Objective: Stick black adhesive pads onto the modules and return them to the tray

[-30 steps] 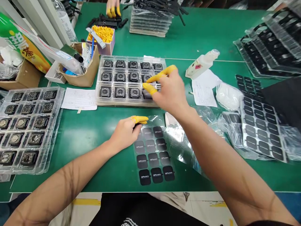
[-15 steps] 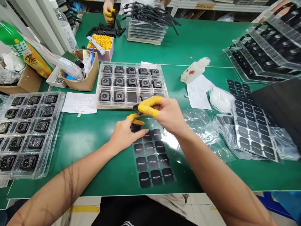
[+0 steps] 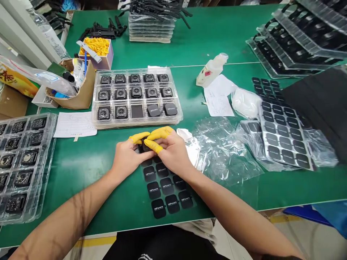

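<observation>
Head view: 2 hands [image 3: 175, 153] pinch a dark watch case [image 3: 145, 147] between them.

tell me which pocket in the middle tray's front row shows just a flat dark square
The third pocket from the left; the other four in that row each hold a watch body.

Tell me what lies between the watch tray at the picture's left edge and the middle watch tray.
A white paper sheet lies on the green table between the left-edge tray and the middle tray; the head view shows it.
</observation>
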